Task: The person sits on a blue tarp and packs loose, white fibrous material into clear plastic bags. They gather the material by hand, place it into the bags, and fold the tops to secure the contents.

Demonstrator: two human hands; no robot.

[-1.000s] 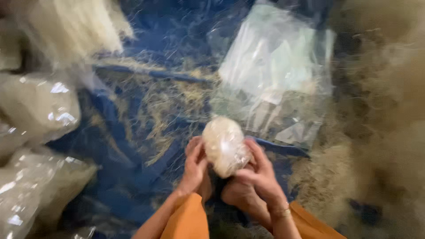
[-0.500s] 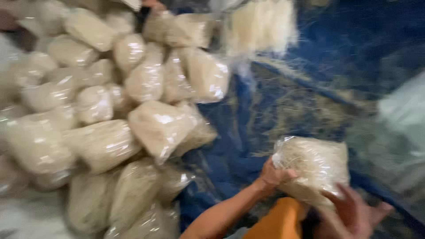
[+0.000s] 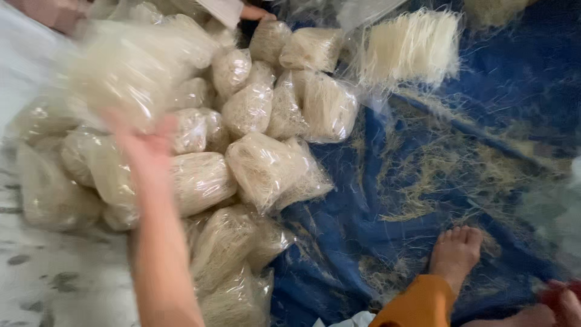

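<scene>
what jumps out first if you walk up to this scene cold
A big heap of clear bags of pale noodles fills the left and centre, lying half on the blue tarp. The left hand, blurred, is stretched over the heap at a bagged bundle. A bare foot rests on the tarp, lower right.

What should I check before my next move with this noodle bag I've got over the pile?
1. Left hand gripping the noodle bag: cannot tell, both blurred.
2. Pile of packed bags beneath it: ok, heaped together.
3. Right hand free: cannot tell, only its edge shows.
4. Bare foot apart from the pile: ok, resting on the blue tarp.
5. Far edge of pile clear: not ok, another person's hand is there.
</scene>
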